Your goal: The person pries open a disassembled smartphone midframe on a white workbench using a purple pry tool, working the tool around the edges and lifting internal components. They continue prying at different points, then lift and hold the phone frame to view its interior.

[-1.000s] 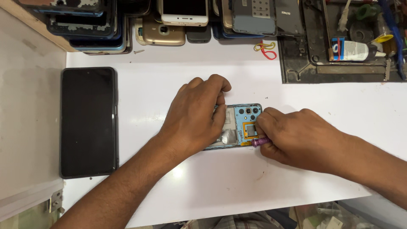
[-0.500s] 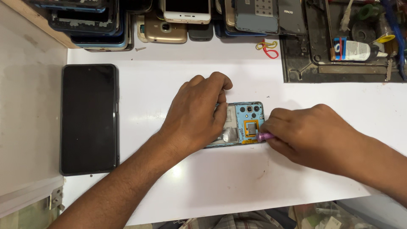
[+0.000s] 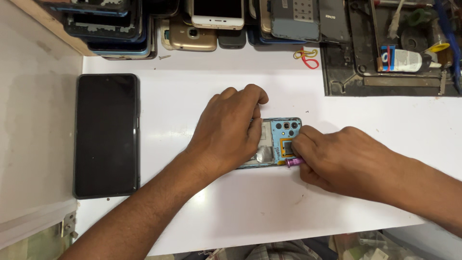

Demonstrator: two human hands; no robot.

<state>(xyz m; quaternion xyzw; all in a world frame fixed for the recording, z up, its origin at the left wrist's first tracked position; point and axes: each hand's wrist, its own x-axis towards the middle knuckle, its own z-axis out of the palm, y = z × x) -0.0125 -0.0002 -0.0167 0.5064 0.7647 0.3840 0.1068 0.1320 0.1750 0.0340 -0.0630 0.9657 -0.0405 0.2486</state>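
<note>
An opened phone (image 3: 280, 139) with a light blue inner frame and camera lenses lies flat near the middle of the white table (image 3: 250, 207). My left hand (image 3: 228, 132) presses down over its left part and covers most of it. My right hand (image 3: 337, 159) rests at the phone's right end, fingers closed on a small purple-handled tool (image 3: 293, 162) whose tip touches the phone near an orange-edged part.
A black phone (image 3: 107, 135) lies screen-up at the left. Several phones and back covers (image 3: 207, 24) are stacked along the far edge. A dark repair tray (image 3: 390, 53) with a glue tube stands at the back right. Red and yellow rubber bands (image 3: 307, 57) lie beside it.
My right hand has shifted a little with the tool at the phone's right end. My left hand stays pressed on the phone.
</note>
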